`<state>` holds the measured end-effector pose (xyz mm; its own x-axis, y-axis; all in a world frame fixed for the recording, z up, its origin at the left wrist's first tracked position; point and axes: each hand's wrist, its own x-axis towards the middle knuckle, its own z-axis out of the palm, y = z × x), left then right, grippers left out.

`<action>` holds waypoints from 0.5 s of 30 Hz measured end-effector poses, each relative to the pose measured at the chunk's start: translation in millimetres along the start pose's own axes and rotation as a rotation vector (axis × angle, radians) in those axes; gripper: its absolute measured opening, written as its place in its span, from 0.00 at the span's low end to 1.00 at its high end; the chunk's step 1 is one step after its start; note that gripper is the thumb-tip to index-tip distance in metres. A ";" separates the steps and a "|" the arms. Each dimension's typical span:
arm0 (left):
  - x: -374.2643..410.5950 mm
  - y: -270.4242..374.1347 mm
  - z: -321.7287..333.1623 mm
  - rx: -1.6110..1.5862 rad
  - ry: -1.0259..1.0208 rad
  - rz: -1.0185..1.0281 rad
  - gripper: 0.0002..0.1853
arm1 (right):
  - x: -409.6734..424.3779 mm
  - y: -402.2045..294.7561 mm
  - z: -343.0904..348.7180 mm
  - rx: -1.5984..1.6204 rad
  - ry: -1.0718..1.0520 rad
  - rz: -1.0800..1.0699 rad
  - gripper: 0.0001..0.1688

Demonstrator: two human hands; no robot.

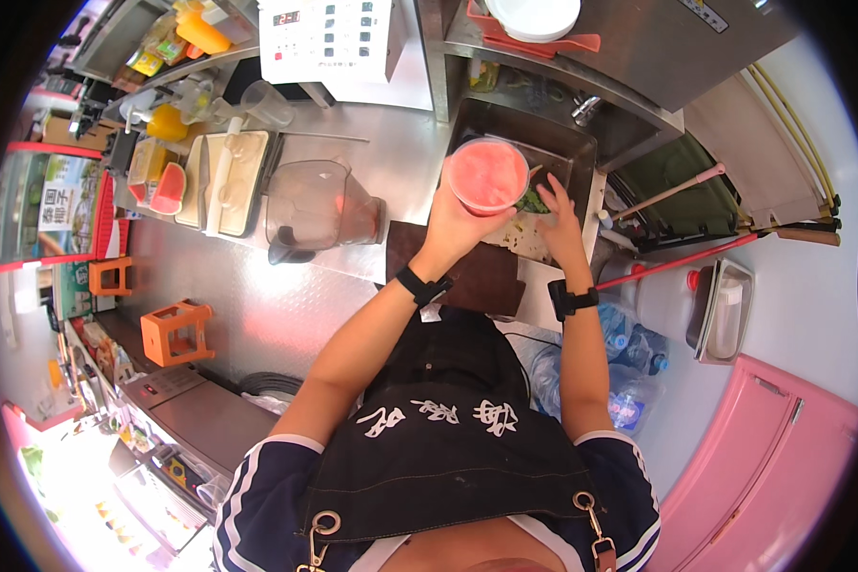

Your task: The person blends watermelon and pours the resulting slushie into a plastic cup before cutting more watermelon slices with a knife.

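Observation:
A clear plastic cup (489, 176) of frothy red juice is in the grip of my left hand (452, 227), held up over the near left edge of the metal sink (579, 154). To its right my right hand (563, 227) holds nothing, with its fingers spread above the sink. Green scraps (533, 202) show between the two hands, and dark seeds dot the sink's near part. On the steel counter to the left, a clear blender jug (314, 204) lies on its side with red residue near its base. Below my left wrist is a dark brown cloth or mat (465, 280).
A cutting board (249, 179) with a knife (204, 175) sits left of the jug, beside cut watermelon (168, 189). A faucet (585, 111) projects over the sink's far right corner. Orange stools (175, 332) stand on the floor at left; large water bottles (625, 386) are at right.

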<state>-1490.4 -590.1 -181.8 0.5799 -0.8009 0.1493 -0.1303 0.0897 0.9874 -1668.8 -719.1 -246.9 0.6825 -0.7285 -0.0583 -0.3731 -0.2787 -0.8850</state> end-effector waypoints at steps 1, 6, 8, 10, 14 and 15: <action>-0.2 2.1 0.0 0.020 0.008 0.011 0.42 | -2.8 -7.1 -1.4 -0.072 0.031 -0.029 0.42; -6.0 10.0 0.9 0.074 0.029 0.023 0.42 | -3.7 -64.2 -12.9 0.173 -0.016 -0.191 0.45; -7.1 6.8 1.9 0.058 0.052 0.014 0.42 | -5.4 -89.1 -10.6 0.223 -0.057 -0.217 0.49; -7.7 5.9 3.9 0.040 0.059 0.001 0.42 | -8.7 -107.3 -4.1 0.158 -0.060 -0.239 0.53; -11.8 -1.6 5.0 0.060 0.045 0.023 0.41 | -5.2 -116.8 19.4 0.291 -0.009 -0.264 0.59; -12.8 -5.0 4.3 0.077 0.043 0.045 0.40 | -5.2 -116.3 28.9 0.340 0.018 -0.246 0.59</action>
<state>-1500.6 -582.8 -188.8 0.6059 -0.7707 0.1974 -0.2180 0.0778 0.9728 -1610.9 -664.8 -157.0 0.7129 -0.6780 0.1793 0.0306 -0.2253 -0.9738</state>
